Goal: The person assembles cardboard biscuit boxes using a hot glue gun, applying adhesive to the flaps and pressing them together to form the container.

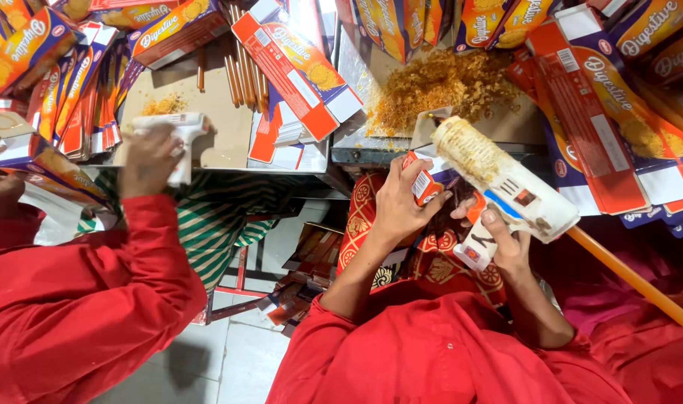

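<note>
My left hand [398, 203] grips a small red and blue carton [425, 182] by its end flap. My right hand [508, 243] is wrapped around the handle of a white glue gun [506, 179]. The gun's crusted nozzle points up and left, just above the carton's flap. A long orange glue stick [633, 280] juts out of the gun's back toward the lower right. Both of my arms wear red sleeves.
At the left, a co-worker in red holds another white glue gun [178, 133] in one hand [150, 158] and a carton [29, 150] in the other. Flat cartons [296, 71] ring the cardboard-covered table [207, 150]. Also there: orange crumbs [446, 84] and spare glue sticks [240, 75].
</note>
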